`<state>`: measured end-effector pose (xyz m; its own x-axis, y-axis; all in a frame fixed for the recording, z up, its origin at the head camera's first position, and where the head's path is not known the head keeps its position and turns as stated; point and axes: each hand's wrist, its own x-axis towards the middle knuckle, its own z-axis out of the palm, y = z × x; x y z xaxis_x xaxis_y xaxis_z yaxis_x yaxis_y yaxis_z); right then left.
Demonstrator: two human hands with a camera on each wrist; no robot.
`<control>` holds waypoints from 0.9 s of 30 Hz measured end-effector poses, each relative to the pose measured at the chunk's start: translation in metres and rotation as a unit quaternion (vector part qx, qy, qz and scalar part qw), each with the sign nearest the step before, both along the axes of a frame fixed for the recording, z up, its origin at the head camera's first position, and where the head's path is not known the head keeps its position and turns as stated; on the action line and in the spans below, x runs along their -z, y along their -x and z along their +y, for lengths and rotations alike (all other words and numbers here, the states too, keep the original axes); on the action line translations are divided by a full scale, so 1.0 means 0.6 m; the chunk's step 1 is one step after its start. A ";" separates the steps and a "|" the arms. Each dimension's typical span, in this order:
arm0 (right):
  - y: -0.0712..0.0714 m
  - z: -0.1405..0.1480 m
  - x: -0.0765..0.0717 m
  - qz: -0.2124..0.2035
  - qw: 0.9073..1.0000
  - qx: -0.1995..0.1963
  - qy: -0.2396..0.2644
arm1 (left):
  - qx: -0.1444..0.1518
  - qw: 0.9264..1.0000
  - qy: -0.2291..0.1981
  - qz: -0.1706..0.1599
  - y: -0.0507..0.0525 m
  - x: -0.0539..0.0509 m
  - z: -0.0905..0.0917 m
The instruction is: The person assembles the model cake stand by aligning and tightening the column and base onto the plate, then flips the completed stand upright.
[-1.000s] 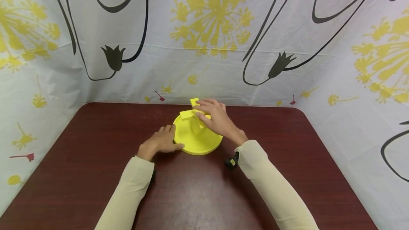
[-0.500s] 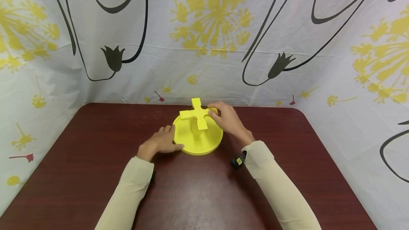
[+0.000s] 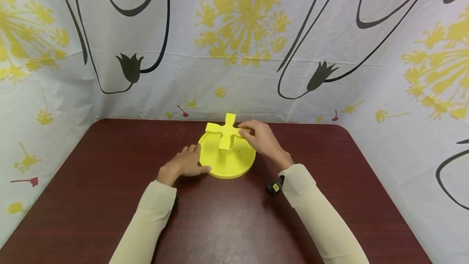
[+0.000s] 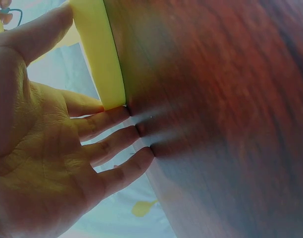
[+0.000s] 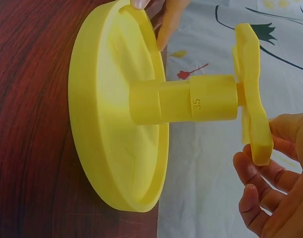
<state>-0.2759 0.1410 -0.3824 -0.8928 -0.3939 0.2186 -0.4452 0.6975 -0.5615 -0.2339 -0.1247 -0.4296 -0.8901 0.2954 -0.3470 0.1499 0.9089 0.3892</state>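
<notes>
A yellow plastic stand has a round, rimmed base (image 3: 227, 166) on the table, a stepped post (image 5: 211, 99) marked "35" and a cross-shaped handle (image 3: 226, 130) on top. In the head view, my left hand (image 3: 185, 161) rests at the base's left rim, thumb toward the front. The left wrist view shows its fairly straight fingers (image 4: 114, 146) spread, with the thumb and index touching the rim and other fingertips on the tabletop. My right hand (image 3: 261, 135) pinches the handle's right arm between thumb and finger; its other fingers (image 5: 265, 191) curl loosely below that arm.
The dark red-brown table (image 3: 227, 223) has rounded far corners. A white cloth (image 3: 176, 52) printed with yellow flowers and dark stems hangs behind it and along both sides. A black wrist device (image 3: 275, 186) sits at the right cuff.
My right hand has moved from over the handle to its right arm. Since half a second ago, the handle has turned somewhat clockwise seen from above. My left hand and the base stay put.
</notes>
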 end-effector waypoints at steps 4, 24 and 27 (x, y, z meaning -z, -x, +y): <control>-0.001 0.001 0.002 -0.002 1.000 0.004 0.008 | 0.002 1.000 0.001 0.001 0.000 0.000 -0.001; -0.002 -0.007 0.001 0.061 0.994 0.059 0.065 | 0.001 1.000 -0.004 0.004 0.000 -0.001 -0.001; 0.004 -0.007 0.003 0.063 0.994 0.054 0.071 | 0.002 1.000 -0.004 0.005 0.000 -0.001 -0.001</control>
<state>-0.2781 0.1371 -0.3842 -0.8898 -0.2546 0.3787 -0.4458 0.6620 -0.6025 -0.2342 -0.1252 -0.4292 -0.8924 0.3007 -0.3364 0.1564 0.9055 0.3944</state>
